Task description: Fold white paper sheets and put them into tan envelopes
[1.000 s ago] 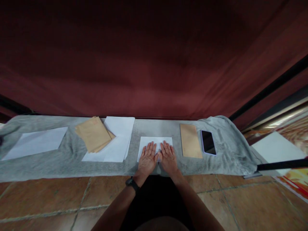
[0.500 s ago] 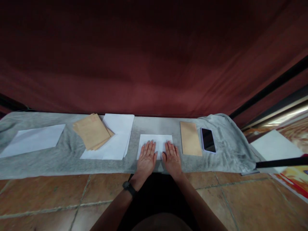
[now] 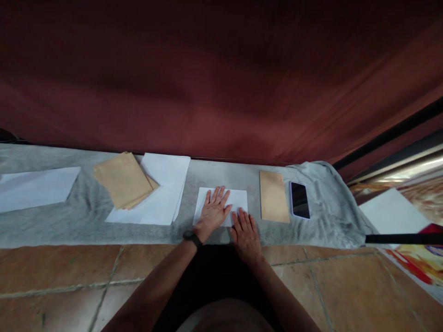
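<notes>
left hand (image 3: 213,213), spread flat, hides some white paper (image 3: 238,197). right hand (image 3: 247,236), laid flat, covers its four o'clock corner

No text, label, brand, number or sign can be read here.

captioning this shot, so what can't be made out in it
Head view:
Middle white paper: partly covered by left hand and right hand
Far-left paper: cut off by left edge
White stack: partly hidden by brown pile
Colourful sheet: cut off by right edge
</notes>
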`<state>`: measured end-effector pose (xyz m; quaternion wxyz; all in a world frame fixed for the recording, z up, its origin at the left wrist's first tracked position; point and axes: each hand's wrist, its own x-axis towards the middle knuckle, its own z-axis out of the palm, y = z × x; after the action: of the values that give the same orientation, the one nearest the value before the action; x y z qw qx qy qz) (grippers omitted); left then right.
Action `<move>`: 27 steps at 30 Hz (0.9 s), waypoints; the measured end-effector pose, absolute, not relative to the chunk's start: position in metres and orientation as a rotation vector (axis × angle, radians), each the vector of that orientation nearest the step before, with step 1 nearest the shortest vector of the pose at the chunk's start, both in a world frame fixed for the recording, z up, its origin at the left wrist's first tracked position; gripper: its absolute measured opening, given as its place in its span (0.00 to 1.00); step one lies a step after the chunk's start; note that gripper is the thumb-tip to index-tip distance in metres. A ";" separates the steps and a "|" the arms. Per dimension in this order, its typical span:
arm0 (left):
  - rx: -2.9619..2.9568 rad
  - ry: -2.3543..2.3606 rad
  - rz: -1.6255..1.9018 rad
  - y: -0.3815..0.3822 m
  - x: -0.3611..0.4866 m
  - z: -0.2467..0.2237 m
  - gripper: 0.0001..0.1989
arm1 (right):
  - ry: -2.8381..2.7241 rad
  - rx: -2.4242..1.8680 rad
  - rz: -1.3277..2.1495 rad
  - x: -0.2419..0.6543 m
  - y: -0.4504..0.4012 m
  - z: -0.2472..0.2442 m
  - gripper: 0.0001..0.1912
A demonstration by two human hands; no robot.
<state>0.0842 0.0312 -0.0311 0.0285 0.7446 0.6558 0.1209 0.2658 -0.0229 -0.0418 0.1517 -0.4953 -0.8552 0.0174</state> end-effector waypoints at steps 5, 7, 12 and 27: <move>2.342 1.958 0.367 0.030 0.087 -0.030 0.29 | -2.475 -1.442 0.092 0.268 -0.023 -0.038 0.26; 2.354 1.925 0.346 0.029 0.088 -0.028 0.28 | -2.465 -1.438 0.123 0.269 -0.018 -0.038 0.26; 2.360 1.915 0.281 0.028 0.090 -0.023 0.29 | -2.437 -1.443 0.208 0.258 0.013 -0.037 0.26; 2.442 1.910 0.169 0.030 0.091 -0.026 0.29 | -2.503 -1.460 0.053 0.238 0.057 -0.046 0.27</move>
<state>0.0914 0.0305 -0.0261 0.0185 0.7863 0.6151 0.0545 0.2378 0.0571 -0.0465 0.1212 -0.5000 -0.8573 0.0183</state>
